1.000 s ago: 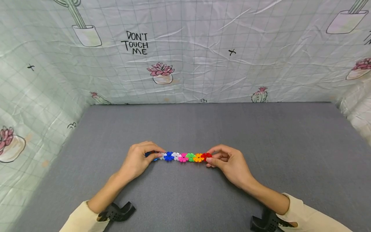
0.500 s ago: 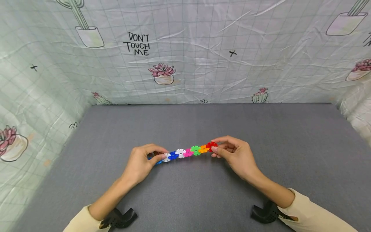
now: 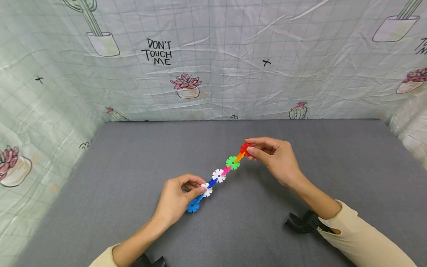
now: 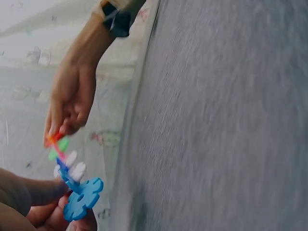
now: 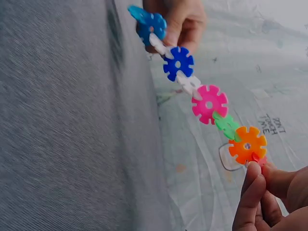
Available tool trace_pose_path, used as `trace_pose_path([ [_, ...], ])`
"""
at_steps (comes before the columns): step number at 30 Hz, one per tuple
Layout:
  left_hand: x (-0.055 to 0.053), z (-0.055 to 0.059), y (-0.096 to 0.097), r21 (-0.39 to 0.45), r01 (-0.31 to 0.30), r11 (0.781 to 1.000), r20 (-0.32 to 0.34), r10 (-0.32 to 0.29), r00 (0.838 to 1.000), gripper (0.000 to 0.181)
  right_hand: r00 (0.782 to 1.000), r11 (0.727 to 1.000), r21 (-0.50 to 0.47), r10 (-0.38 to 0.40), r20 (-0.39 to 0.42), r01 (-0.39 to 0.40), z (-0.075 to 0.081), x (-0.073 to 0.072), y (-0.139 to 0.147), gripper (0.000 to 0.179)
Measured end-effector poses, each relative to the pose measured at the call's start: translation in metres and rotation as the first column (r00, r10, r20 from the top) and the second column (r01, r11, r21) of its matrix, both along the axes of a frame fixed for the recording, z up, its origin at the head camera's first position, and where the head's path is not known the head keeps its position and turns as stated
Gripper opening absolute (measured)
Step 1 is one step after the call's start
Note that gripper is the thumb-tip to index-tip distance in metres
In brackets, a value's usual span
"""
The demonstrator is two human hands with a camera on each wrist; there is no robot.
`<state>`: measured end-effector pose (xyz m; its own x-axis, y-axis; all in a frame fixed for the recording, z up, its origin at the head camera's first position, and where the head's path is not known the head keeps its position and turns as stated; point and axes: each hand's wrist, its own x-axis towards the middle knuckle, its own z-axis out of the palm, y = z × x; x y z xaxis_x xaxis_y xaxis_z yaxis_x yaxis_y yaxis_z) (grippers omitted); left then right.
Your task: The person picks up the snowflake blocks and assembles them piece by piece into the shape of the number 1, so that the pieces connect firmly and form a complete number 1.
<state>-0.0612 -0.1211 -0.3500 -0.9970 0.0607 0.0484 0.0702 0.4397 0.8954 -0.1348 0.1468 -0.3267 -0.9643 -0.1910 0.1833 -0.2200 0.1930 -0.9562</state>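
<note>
A chain of interlocking notched plastic discs stretches between both hands, held above the table. In the right wrist view its colours run from light blue through white, dark blue, white, pink, green and orange to red. My left hand pinches the chain near its lower left end, at a white disc, with the light blue disc sticking out past the fingers. My right hand pinches the red end disc between thumb and fingers. The chain slants upward to the right, neighbouring discs turned crosswise.
A grey table lies beneath the hands. Behind it and at the sides hangs a pale printed cloth with plant drawings. A black wrist device sits at the right sleeve.
My right hand has moved up and away with the red end, while the left has shifted right and nearer. The chain has gone from level to a steep slant, exposing its light blue end.
</note>
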Motion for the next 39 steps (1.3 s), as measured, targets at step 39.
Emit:
trace_pose_path([
  [39,0.009,-0.013,0.067,0.281,0.031,0.959,0.235,-0.100,0.967,0.013,0.961,0.982,-0.015,0.186,0.203,-0.187,-0.034,-0.057,-0.010,0.029],
])
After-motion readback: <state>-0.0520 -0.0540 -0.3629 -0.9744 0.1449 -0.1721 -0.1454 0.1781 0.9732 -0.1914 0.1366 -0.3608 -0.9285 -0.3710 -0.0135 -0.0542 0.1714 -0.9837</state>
